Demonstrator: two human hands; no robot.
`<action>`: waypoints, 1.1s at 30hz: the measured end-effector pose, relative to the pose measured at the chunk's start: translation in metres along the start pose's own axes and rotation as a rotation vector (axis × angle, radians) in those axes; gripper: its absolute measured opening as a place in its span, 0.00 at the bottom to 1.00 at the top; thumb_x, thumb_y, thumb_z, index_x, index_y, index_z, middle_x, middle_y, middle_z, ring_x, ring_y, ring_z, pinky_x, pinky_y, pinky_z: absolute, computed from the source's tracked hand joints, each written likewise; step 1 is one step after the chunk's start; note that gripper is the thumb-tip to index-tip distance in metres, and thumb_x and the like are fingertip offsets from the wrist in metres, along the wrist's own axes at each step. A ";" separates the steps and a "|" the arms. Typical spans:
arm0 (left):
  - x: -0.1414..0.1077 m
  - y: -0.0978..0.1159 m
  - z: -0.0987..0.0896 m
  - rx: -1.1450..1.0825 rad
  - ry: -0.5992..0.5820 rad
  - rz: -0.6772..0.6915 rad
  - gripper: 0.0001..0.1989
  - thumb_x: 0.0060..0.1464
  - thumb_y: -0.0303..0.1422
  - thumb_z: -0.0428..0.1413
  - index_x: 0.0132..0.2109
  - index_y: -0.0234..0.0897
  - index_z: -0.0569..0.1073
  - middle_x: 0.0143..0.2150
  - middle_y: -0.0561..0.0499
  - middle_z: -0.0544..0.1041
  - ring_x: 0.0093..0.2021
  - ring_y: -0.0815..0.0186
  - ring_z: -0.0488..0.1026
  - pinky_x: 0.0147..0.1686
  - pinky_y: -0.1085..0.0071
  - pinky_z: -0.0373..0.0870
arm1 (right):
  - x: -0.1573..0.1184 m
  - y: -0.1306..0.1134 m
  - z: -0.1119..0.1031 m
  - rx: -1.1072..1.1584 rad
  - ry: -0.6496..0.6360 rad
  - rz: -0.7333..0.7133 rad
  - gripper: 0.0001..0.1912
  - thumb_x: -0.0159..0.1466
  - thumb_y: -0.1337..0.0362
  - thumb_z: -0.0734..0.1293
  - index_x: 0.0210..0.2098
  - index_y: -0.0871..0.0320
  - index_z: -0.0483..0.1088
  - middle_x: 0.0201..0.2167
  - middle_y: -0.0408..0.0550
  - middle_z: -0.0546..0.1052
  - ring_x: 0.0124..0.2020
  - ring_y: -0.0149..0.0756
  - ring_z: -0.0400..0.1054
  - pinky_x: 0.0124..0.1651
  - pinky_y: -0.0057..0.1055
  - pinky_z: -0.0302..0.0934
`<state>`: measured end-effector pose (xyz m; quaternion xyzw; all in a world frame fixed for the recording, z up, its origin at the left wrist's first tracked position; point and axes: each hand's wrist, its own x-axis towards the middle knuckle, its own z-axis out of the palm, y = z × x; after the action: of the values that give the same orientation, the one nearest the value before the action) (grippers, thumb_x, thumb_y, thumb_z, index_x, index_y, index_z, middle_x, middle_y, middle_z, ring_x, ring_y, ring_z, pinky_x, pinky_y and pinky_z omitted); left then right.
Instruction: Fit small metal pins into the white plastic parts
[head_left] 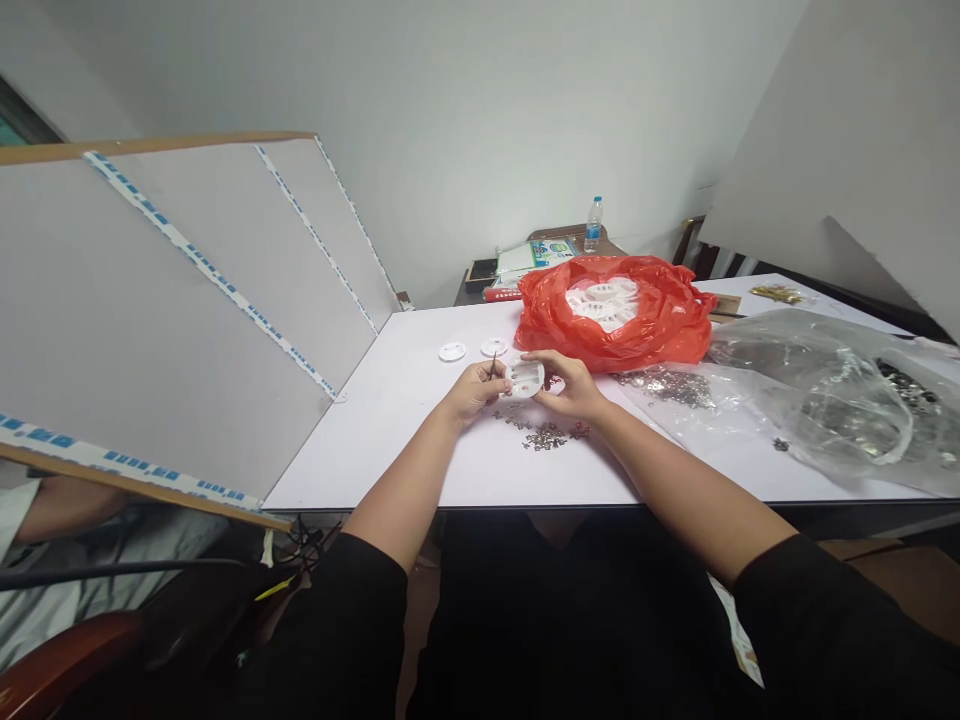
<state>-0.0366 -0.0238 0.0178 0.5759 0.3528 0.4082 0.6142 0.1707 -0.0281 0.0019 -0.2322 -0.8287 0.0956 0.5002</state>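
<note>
1. Black cloth sleeves (810,620) lie nearest the camera, with bare forearms reaching forward over a smooth white table (375,440).
2. Held between the 2 hands, above the table, is a round white plastic disc (526,380); it lies to the right of the left hand (478,392) and to the left of the right hand (571,388). Being round, it has no long axis; its recessed face, with moulded slots, tilts up toward the camera.
3. On the left hand, the fingers are nearly closed, the thumb pressing the disc's near-left rim. A thin dark tool (493,364) stands roughly upright among these fingers; its exact kind is too small to tell.
4. The right hand is curved into a partly open C, fingers at the far rim and thumb at the near-right edge, gripping the same disc.
5. Below the disc, toward the body, lies a loose heap of tiny silvery-brown metal pieces (545,437), flat and irregular. The right hand seems nearer to the heap's middle, while thinner scatter spreads toward the left hand.
6. Beyond the left hand, 2 more white plastic discs, a left one (452,352) and a right one (493,346), lie flat, well apart from the heap.
7. Farther off, a crinkled, glossy red plastic bag (615,350) gapes around pale white parts (604,302); to its right, cloudy clear plastic bags (840,405) contain small metallic bits.
</note>
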 end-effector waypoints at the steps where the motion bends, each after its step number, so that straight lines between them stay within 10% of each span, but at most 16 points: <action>1: 0.000 -0.001 0.000 0.019 0.010 0.008 0.23 0.34 0.38 0.69 0.32 0.34 0.64 0.22 0.57 0.68 0.18 0.79 0.54 0.20 0.76 0.44 | 0.000 -0.001 0.000 -0.011 -0.001 -0.012 0.25 0.59 0.66 0.66 0.56 0.60 0.66 0.45 0.48 0.76 0.32 0.19 0.67 0.35 0.17 0.64; 16: 0.007 -0.013 -0.018 0.830 0.104 0.098 0.16 0.65 0.30 0.50 0.55 0.37 0.76 0.48 0.45 0.76 0.48 0.64 0.73 0.53 0.65 0.66 | -0.005 0.015 -0.008 -0.113 -0.260 0.184 0.18 0.54 0.67 0.70 0.44 0.61 0.72 0.36 0.44 0.72 0.29 0.18 0.61 0.35 0.18 0.56; 33: 0.009 -0.022 -0.016 1.200 -0.092 0.247 0.11 0.60 0.30 0.58 0.47 0.44 0.82 0.42 0.51 0.79 0.40 0.67 0.73 0.45 0.68 0.67 | -0.008 0.015 -0.008 -0.144 -0.367 0.246 0.20 0.53 0.67 0.68 0.46 0.61 0.73 0.35 0.45 0.71 0.29 0.20 0.60 0.34 0.18 0.54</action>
<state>-0.0450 -0.0093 -0.0054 0.8749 0.4248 0.1814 0.1458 0.1855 -0.0189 -0.0060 -0.3454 -0.8758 0.1373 0.3080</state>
